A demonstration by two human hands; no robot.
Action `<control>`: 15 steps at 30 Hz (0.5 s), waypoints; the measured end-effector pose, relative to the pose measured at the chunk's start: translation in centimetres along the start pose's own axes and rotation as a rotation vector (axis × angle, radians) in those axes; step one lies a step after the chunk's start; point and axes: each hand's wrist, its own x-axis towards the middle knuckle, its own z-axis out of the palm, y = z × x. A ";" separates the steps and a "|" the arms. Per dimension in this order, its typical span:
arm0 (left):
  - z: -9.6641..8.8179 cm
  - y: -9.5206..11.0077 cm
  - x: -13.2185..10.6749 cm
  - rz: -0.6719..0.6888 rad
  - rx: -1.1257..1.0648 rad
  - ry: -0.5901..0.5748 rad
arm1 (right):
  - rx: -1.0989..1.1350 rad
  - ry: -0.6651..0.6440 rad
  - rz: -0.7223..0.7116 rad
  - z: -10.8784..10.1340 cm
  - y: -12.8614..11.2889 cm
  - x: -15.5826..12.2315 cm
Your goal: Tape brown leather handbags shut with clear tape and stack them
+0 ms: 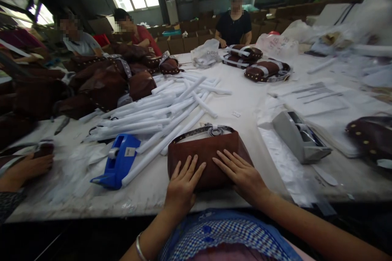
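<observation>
A brown leather handbag (211,151) lies in front of me at the table's near edge. Its strap, with a wrapped metal ring (215,130), runs along the far side of the bag. My left hand (185,181) rests flat on the left part of the bag, fingers spread. On the right part lies my right hand (240,173), its fingers stretched out over the leather. Neither hand grips anything. A blue tape dispenser (118,163) stands left of the bag, and a grey tape dispenser (298,136) to its right.
White paper rolls (147,120) are heaped beyond the bag, with brown bags (101,81) piled behind. Wrapped bags (265,69) lie farther back. A co-worker's hand (33,167) touches a bag at left. Several people sit or stand around the table. Another studded bag (372,138) is at right.
</observation>
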 end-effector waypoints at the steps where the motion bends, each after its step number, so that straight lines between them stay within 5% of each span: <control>1: 0.6 0.2 -0.4 0.003 0.008 0.037 | -0.017 0.034 0.005 0.4 -0.1 -0.4; 8: 3.9 0.8 -2.1 -0.028 -0.050 0.185 | 0.000 0.179 0.016 3.6 -0.5 -2.6; 12: 3.1 0.6 -2.0 0.028 -0.015 0.172 | -0.009 0.161 -0.021 3.4 -0.4 -2.8; 15: 1.4 -0.3 -1.9 0.089 -0.011 0.106 | -0.007 0.043 -0.079 1.4 0.3 -1.9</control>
